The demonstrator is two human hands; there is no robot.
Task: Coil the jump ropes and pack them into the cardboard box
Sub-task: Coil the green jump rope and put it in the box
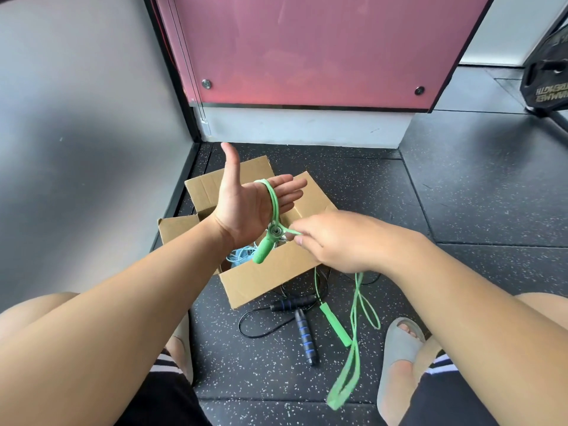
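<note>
- left grip (249,207) spread flat, green jump rope (274,202) looped round its palm
- right grip (338,241) pinching that rope at 4 o'clock
- cardboard box (264,279) below, black jump rope (305,333) at its 6 o'clock

a gym corner: black speckled rubber floor tiles (461,195), a black lettered weight plate (547,78) at the right edge, a green jump rope (335,325) and a black jump rope (305,335) lying on the floor, a pink wall panel (307,47) behind.
</note>
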